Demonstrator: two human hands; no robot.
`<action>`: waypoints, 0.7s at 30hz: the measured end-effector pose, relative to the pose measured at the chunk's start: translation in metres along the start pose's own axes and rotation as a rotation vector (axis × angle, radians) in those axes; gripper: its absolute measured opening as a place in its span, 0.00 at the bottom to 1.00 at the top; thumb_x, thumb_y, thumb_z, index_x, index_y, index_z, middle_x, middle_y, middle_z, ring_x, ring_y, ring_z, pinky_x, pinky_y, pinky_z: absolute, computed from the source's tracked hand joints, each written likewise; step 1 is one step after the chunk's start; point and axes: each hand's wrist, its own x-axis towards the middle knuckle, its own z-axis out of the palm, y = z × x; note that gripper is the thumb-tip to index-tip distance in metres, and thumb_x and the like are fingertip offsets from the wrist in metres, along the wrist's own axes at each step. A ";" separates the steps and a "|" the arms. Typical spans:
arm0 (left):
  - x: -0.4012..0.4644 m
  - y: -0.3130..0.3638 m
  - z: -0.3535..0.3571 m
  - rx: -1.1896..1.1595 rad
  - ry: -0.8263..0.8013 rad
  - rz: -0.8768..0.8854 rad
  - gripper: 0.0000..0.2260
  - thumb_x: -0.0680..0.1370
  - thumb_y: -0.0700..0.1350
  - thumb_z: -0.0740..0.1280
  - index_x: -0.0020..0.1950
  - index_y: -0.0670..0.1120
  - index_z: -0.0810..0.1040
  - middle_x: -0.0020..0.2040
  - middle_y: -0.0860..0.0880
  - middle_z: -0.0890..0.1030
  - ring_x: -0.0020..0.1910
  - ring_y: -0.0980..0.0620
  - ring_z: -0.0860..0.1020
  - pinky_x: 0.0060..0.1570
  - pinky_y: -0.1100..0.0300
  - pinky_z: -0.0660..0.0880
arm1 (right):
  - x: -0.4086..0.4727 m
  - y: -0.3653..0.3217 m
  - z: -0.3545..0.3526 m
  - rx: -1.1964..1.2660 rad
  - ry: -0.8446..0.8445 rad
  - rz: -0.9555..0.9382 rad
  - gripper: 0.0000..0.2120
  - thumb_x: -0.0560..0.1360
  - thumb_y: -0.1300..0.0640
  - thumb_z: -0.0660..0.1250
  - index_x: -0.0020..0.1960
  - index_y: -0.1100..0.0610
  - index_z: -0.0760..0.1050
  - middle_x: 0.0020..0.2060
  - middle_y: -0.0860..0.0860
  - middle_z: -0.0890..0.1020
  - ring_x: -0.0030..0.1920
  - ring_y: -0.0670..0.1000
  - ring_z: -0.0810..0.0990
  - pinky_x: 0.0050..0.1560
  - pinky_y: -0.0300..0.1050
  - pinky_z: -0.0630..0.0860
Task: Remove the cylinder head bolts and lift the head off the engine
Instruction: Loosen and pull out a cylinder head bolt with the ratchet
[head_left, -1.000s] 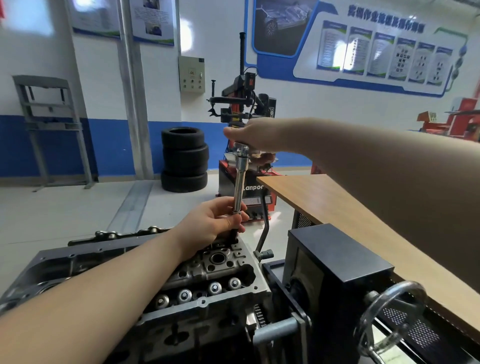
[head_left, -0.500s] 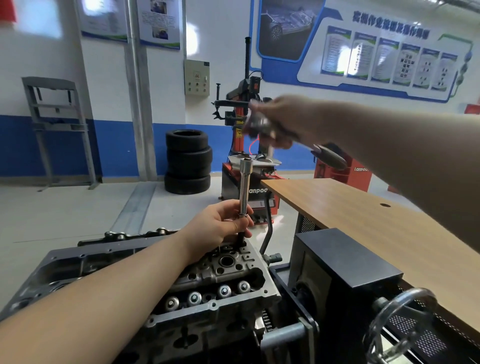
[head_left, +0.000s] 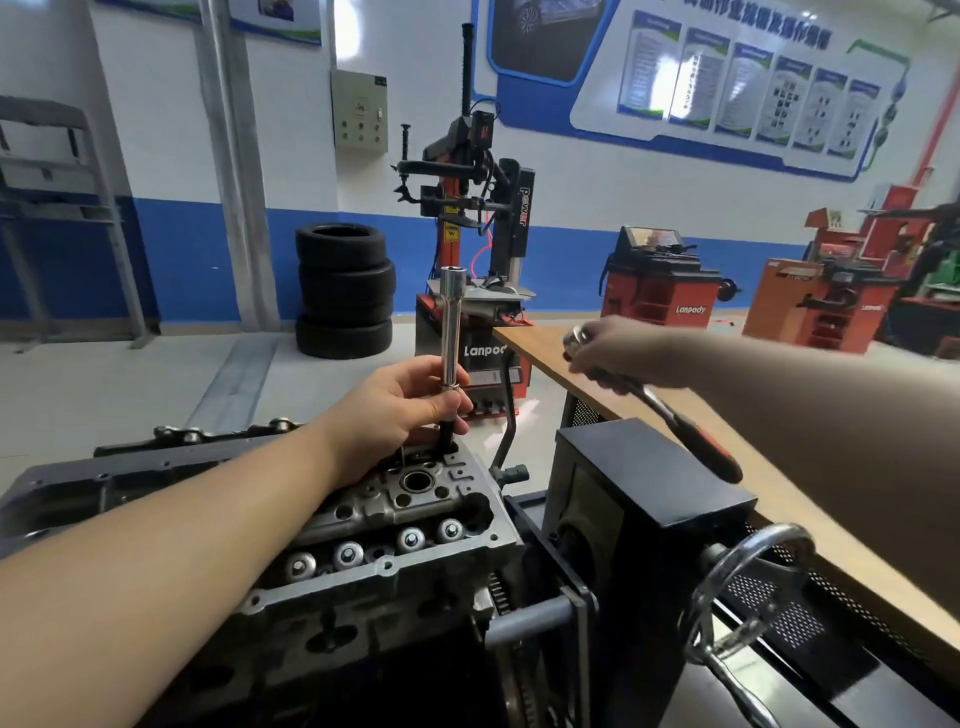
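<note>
head view: the left hand (head_left: 410, 402) pinches a tall chrome extension bar (head_left: 450, 327) standing upright, its black lower end sunk out of sight in the grey aluminium cylinder head (head_left: 395, 519). the right hand (head_left: 618, 351) grips a blurred ratchet wrench with red-black handle (head_left: 675, 421) over the wooden table (head_left: 535, 338).

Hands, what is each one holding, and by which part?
Left hand grips the socket extension near its lower end; right hand holds the ratchet by its head.
</note>
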 end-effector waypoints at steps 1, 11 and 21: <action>0.000 0.000 0.001 0.004 -0.002 0.002 0.10 0.80 0.41 0.71 0.61 0.44 0.82 0.51 0.45 0.86 0.52 0.40 0.86 0.63 0.36 0.81 | -0.001 0.012 0.006 -0.137 0.058 -0.007 0.11 0.74 0.49 0.72 0.52 0.53 0.80 0.44 0.56 0.84 0.39 0.53 0.81 0.41 0.51 0.81; 0.000 0.001 0.001 0.041 0.009 -0.008 0.08 0.83 0.38 0.69 0.62 0.43 0.81 0.52 0.44 0.86 0.52 0.40 0.86 0.63 0.35 0.81 | 0.018 0.106 0.069 -0.383 0.306 -0.213 0.30 0.71 0.60 0.80 0.66 0.40 0.75 0.57 0.49 0.82 0.53 0.56 0.78 0.54 0.48 0.76; -0.002 0.004 0.001 0.041 0.013 -0.022 0.08 0.84 0.37 0.68 0.63 0.43 0.81 0.52 0.44 0.86 0.53 0.40 0.86 0.61 0.38 0.82 | 0.023 0.109 0.096 -0.386 0.205 -0.003 0.31 0.84 0.61 0.61 0.80 0.35 0.62 0.61 0.52 0.73 0.51 0.54 0.78 0.51 0.45 0.77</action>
